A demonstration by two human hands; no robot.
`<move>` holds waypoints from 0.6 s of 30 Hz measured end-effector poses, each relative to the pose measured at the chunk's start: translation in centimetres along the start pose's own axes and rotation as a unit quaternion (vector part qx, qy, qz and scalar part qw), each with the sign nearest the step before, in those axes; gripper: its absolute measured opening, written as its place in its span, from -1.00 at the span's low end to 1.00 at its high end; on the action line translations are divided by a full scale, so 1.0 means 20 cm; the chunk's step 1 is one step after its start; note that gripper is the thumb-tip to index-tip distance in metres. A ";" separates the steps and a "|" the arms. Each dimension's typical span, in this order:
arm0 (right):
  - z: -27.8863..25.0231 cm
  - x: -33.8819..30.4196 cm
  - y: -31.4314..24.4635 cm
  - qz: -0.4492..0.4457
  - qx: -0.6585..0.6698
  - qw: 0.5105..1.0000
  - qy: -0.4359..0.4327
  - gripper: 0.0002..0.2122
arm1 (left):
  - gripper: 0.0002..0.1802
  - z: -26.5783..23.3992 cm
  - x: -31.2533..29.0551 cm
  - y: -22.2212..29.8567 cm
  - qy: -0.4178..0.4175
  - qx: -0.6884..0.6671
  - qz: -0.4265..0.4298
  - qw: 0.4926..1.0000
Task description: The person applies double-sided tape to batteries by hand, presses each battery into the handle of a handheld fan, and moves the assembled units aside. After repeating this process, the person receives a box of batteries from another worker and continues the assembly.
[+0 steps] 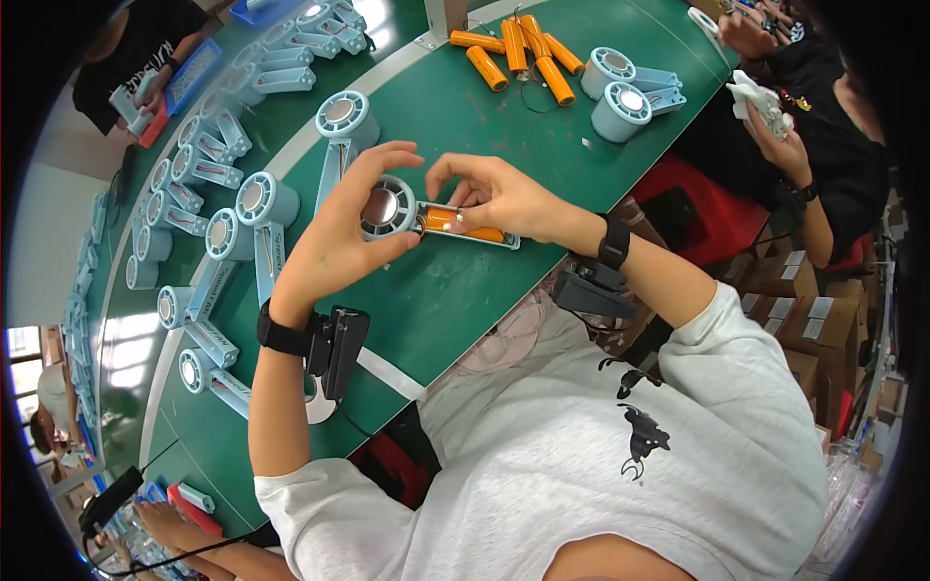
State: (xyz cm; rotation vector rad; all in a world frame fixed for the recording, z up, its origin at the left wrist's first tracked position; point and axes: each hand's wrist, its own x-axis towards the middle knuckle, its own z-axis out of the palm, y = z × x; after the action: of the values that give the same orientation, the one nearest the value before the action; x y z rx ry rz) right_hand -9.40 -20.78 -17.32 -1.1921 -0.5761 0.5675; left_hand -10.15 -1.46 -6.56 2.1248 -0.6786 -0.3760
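Fan (408, 206) looks light and hard; hold its round head (386, 204). Left hand (334, 232) curls loosely around it; right hand (511, 201) meets the battery (480, 231), grip unclear.

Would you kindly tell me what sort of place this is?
Likely an assembly workshop: many matching light-blue housings and orange cylinders lie on the green worktable, with cardboard boxes stacked nearby.
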 end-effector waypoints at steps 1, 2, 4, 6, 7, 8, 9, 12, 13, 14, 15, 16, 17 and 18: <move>0.02 0.00 -0.03 0.021 -0.018 0.999 0.019 -0.60 | -0.52 0.00 -0.01 0.00 -0.002 0.001 -0.005 1.000; 0.04 0.01 -0.07 0.039 -0.035 0.998 0.036 -0.58 | -0.51 0.00 -0.01 -0.01 -0.012 0.047 0.009 0.999; 0.04 0.04 -0.09 0.039 -0.053 0.996 0.055 -0.56 | -0.47 -0.01 0.02 -0.02 -0.032 0.156 0.046 0.986; 0.00 0.03 0.00 0.056 -0.044 0.997 0.011 -0.53 | -0.40 0.07 0.06 0.01 -0.118 0.330 -0.023 0.936; -0.03 0.04 0.02 0.064 -0.040 0.997 -0.019 -0.51 | -0.32 0.08 0.08 0.02 -0.195 0.478 -0.101 0.851; -0.06 0.02 0.02 0.048 0.002 0.998 -0.038 -0.56 | -0.32 0.05 0.06 0.05 -0.187 0.492 -0.110 0.843; -0.09 -0.01 0.03 0.033 0.044 0.997 -0.059 -0.61 | -0.37 0.02 0.02 0.10 -0.134 0.494 -0.087 0.855; -0.20 -0.12 0.13 0.034 0.308 0.950 -0.037 -0.67 | -0.51 -0.06 -0.09 0.27 0.071 0.481 -0.007 0.874; -0.23 -0.15 0.14 0.021 0.301 0.953 -0.024 -0.69 | -0.54 -0.15 -0.15 0.32 0.174 0.465 0.014 0.868; -0.25 -0.17 0.16 0.008 0.294 0.956 -0.008 -0.71 | -0.55 -0.24 -0.21 0.35 0.238 0.492 -0.005 0.837; -0.27 -0.20 0.17 -0.005 0.284 0.959 0.016 -0.73 | -0.56 -0.35 -0.25 0.35 0.299 0.512 -0.017 0.805; -0.26 -0.19 0.15 -0.011 0.287 0.958 0.012 -0.73 | -0.56 -0.53 -0.37 0.36 0.312 0.557 -0.083 0.765; -0.25 -0.19 0.12 0.003 0.234 0.972 0.012 -0.73 | -0.56 -0.73 -0.51 0.33 0.323 0.595 -0.146 0.722; -0.23 -0.17 0.11 0.017 0.181 0.983 0.010 -0.73 | -0.58 -0.98 -0.70 0.23 0.300 0.637 -0.211 0.678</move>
State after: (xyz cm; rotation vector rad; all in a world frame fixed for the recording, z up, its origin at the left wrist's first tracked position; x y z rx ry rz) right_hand -9.04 -25.69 -20.94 -0.8620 -0.4141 0.6569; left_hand -13.49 17.08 9.11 3.4446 0.0989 0.8574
